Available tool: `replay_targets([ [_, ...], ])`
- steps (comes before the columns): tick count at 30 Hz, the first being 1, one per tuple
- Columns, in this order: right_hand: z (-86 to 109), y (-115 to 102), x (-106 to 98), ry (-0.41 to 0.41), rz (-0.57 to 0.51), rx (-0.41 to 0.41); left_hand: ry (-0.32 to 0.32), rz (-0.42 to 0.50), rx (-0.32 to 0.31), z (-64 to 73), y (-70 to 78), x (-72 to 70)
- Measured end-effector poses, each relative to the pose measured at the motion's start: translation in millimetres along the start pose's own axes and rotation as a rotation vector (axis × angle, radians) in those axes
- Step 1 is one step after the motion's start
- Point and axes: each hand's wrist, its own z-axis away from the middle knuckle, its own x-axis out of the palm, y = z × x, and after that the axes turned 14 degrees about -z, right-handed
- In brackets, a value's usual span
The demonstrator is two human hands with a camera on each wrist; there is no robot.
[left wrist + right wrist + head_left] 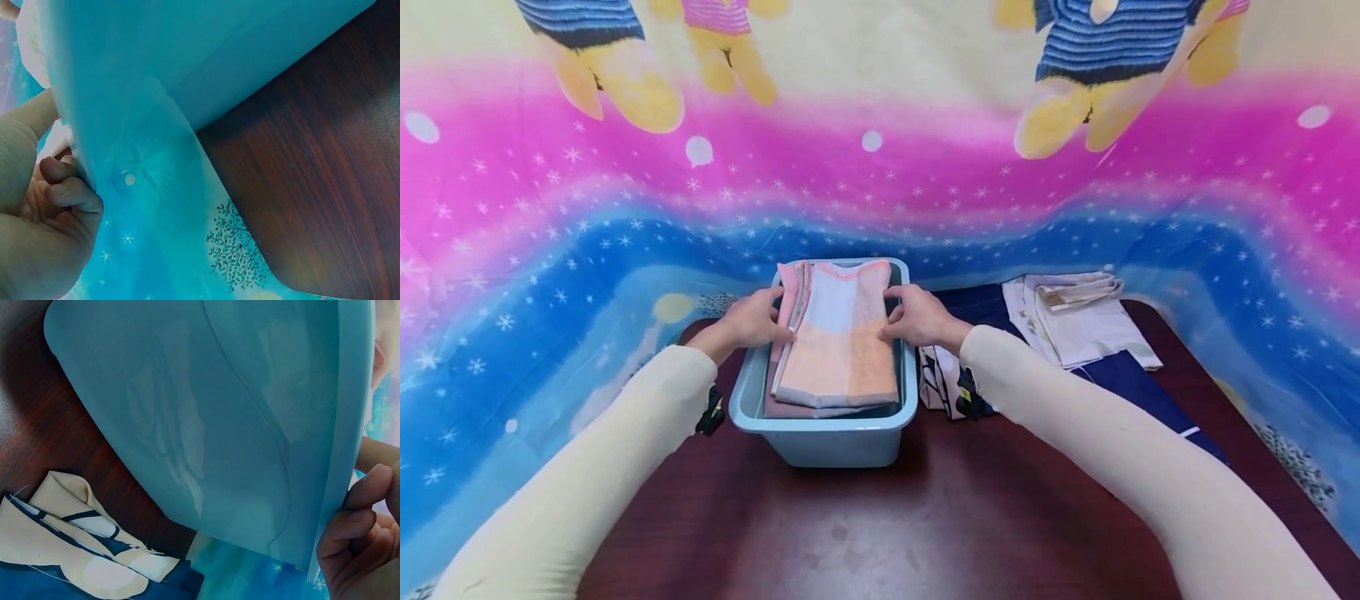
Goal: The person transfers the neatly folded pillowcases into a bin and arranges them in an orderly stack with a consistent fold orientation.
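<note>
A folded checked cloth (831, 333) in orange, white and pink lies on top of other folded cloth inside a light blue plastic basin (842, 425). At the cloth's left edge, my left hand (751, 319) grips it with bent fingers and thumb. My right hand (921, 317) grips the opposite edge. Both hands are over the basin's rim. In the left wrist view, curled fingers of the left hand (62, 200) show beside the basin wall (137, 69). The right wrist view has the right hand (369, 531) beside the rim, its fingertips partly hidden.
Right of the basin lie folded dark blue cloth (1131, 392), white folded cloth (1067, 325) and a beige-and-navy patterned cloth (87, 537). The dark wood table (850, 533) meets a printed pink-and-blue curtain (865, 183) behind and at both sides.
</note>
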Motion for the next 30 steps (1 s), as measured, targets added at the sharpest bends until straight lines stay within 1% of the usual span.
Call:
replay_targets([
  [7, -0.5, -1.2, 1.0, 0.000, 0.032, 0.000, -0.004, -0.024, 0.012, 2.1, 1.2, -0.1],
  [14, 0.0, -2.2, 1.5, -0.006, 0.050, -0.001, 0.001, -0.061, 0.039, 1.4, 2.2, -0.3],
  [21, -1.0, -2.6, 2.3, -0.002, 0.062, -0.007, -0.004, -0.076, 0.035, 2.8, 3.4, -2.5],
  [27, -0.8, -2.2, 3.4, 0.017, 0.088, -0.036, -0.011, -0.050, 0.063, 4.0, 3.1, -3.6],
  [30, -0.7, -2.2, 4.3, 0.021, 0.084, -0.039, -0.012, -0.029, 0.062, 5.0, 2.9, -3.2],
])
